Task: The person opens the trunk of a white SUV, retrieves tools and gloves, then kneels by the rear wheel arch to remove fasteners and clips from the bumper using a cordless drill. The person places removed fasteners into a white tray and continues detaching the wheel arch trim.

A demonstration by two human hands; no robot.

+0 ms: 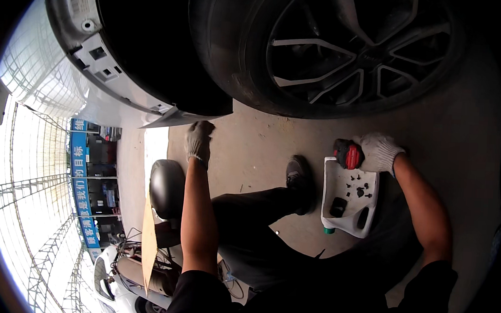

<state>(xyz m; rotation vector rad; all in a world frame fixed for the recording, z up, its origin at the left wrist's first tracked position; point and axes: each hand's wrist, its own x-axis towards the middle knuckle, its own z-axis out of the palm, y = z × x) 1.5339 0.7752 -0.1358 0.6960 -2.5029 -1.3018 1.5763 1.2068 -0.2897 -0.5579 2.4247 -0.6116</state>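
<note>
My left hand [199, 142], in a pale knit glove, is closed just below the lower edge of the white car's wheel-arch panel [115, 81]. Whatever its fingers hold, if anything, is hidden. On the right, my gloved right hand [381, 152] grips a red and black cordless power tool [349, 154] over the far edge of a cut-open white plastic jug [329, 192]. Inside the jug lie several small black clips or screws [361, 192]. A green cap [329, 231] sits at the jug's near corner.
A large black tyre [233, 59] with a spoked wheel [369, 55] fills the far side. My dark shoe [298, 173] stands between my hands. Left of my forearm are a dark rounded object [167, 189] and a tan board [148, 244]. Another white car [119, 297] stands at lower left.
</note>
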